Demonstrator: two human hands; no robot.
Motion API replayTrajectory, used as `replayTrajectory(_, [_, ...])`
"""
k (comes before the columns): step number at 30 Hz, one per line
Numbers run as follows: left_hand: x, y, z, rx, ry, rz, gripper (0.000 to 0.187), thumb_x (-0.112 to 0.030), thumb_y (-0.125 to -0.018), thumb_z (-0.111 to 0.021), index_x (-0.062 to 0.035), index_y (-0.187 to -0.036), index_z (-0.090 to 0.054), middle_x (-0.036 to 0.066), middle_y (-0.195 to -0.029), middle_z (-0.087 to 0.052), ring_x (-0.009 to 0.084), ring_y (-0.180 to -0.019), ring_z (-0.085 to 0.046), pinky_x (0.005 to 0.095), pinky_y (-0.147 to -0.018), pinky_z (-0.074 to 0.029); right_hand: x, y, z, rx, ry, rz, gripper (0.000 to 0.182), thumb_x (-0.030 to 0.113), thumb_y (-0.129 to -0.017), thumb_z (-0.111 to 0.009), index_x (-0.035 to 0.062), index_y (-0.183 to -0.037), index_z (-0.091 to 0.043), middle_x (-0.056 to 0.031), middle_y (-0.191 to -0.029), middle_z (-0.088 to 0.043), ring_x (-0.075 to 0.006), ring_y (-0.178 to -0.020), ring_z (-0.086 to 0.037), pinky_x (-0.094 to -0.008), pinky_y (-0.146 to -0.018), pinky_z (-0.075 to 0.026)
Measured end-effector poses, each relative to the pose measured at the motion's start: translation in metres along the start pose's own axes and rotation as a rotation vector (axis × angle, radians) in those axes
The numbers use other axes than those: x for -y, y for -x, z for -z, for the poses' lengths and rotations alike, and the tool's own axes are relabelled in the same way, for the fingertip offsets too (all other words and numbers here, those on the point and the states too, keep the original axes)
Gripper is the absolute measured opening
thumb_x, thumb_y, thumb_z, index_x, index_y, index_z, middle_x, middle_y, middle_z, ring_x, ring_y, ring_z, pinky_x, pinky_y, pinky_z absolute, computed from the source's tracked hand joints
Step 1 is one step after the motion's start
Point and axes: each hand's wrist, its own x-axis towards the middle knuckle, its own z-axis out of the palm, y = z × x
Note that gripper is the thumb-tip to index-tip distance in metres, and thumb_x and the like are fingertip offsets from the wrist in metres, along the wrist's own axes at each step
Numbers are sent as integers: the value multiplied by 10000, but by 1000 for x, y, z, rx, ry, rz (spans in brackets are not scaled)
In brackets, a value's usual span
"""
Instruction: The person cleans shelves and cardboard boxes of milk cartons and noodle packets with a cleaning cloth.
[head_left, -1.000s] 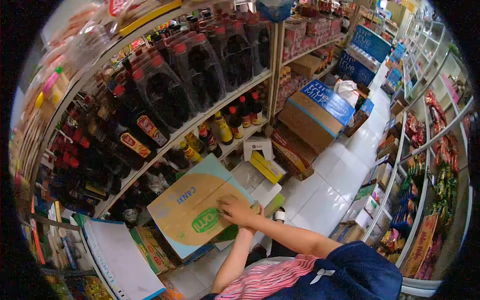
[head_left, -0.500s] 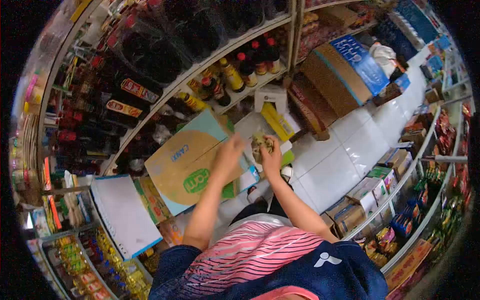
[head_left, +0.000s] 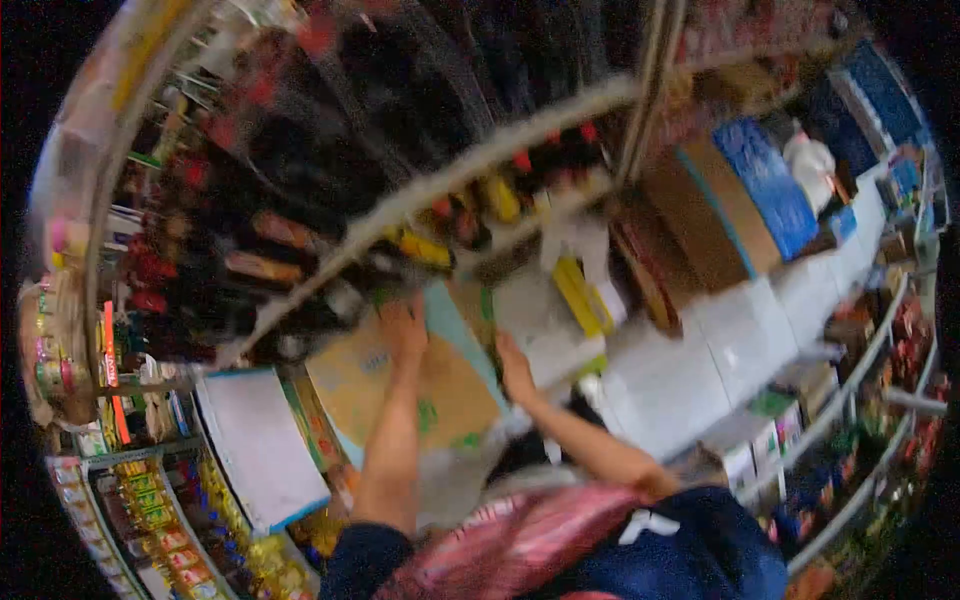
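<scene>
A large cardboard box point(head_left: 460, 385) with a light-blue border and green print lies in front of me, blurred by motion. My left hand point(head_left: 404, 332) lies on its top near the far edge, fingers stretched out and apart. At the box's right side is my right hand point(head_left: 514, 368), its fingers pointing away from me along that edge. Blur hides whether those fingertips press on the cardboard. No separate object shows in either hand.
Left of the box lies a white panel with a blue edge point(head_left: 262, 440). Shelves of dark bottles rise behind. A yellow carton point(head_left: 583, 296) and a brown-and-blue milk box point(head_left: 715, 205) stand to the right, beside white floor tiles point(head_left: 665, 390). Packaged goods line the right shelf.
The crumpled brownish piece has left my right hand and is out of sight. My left hand has moved away from me onto the box; my right hand has lowered to its side. The view has shifted.
</scene>
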Motion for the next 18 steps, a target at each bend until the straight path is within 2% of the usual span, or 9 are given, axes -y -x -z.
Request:
replayTrajectory(1, [-18,4,27,-23,16,25,584,-458,-885,-283,18,-1175,-457,208,-1233,-419,335,-1163,-357,421,-1048,-125,23,-34,3,56,-225,-188,434,296,-889,-401,35,-1235,-407,-120,-1217,-457,-217,-1147,-396,-303,-958,-285])
replayTrajectory(2, [-35,6,63,202,23,112,592,-462,-886,-270,11,-1200,-437,204,-1264,-388,326,-1201,-316,420,-1059,-81,56,-58,12,132,-447,-382,450,293,-883,-418,26,-1244,-397,-127,-1229,-448,-221,-1159,-387,-311,-962,-281])
replayTrajectory(4, [-26,2,41,59,44,118,595,-486,-881,-257,-22,-1210,-433,180,-1288,-368,293,-1230,-282,427,-1057,-78,74,-94,12,199,-449,-403,464,271,-867,-460,0,-1237,-394,-134,-1218,-455,-209,-1121,-414,-309,-945,-302])
replayTrajectory(7, [-21,11,30,45,39,90,553,-474,-879,-291,-43,-1178,-465,186,-1242,-412,301,-1208,-311,436,-1048,-118,-35,-94,-52,222,-361,-322,449,251,-862,-476,-14,-1219,-411,-121,-1190,-474,-194,-1059,-445,-292,-910,-333])
replayTrajectory(9, [-23,9,41,-12,40,40,479,-431,-879,-348,-58,-1143,-490,184,-1199,-441,308,-1163,-358,444,-1030,-164,-117,-48,-85,61,-891,-418,428,259,-869,-459,-5,-1205,-428,-99,-1153,-496,-175,-1002,-466,-270,-874,-354])
replayTrajectory(11, [-13,7,28,-81,22,6,456,-415,-877,-369,-52,-1120,-503,182,-1173,-456,311,-1138,-376,446,-1020,-183,-112,-24,-51,311,-638,-647,424,259,-875,-438,-7,-1205,-421,-91,-1146,-493,-165,-1009,-453,-272,-881,-348])
replayTrajectory(13, [-15,5,21,-141,21,-20,434,-398,-876,-390,-47,-1097,-516,180,-1147,-471,313,-1114,-395,447,-1009,-202,-65,0,-21,165,-461,-606,461,288,-872,-426,-2,-1229,-389,-116,-1187,-464,-194,-1060,-434,-295,-921,-320])
replayTrajectory(16, [-23,6,38,-71,110,2,442,-403,-880,-378,-49,-1113,-505,177,-1168,-457,317,-1118,-392,450,-1006,-206,7,-1,5,176,-186,-439,504,321,-862,-432,0,-1245,-363,-153,-1224,-427,-246,-1117,-399,-329,-957,-283])
replayTrajectory(18, [-26,7,43,35,80,91,460,-406,-882,-368,-34,-1121,-498,178,-1176,-457,324,-1153,-361,451,-1012,-195,48,-29,16,254,-248,-499,524,340,-857,-430,11,-1257,-351,-163,-1244,-403,-267,-1138,-382,-341,-964,-274])
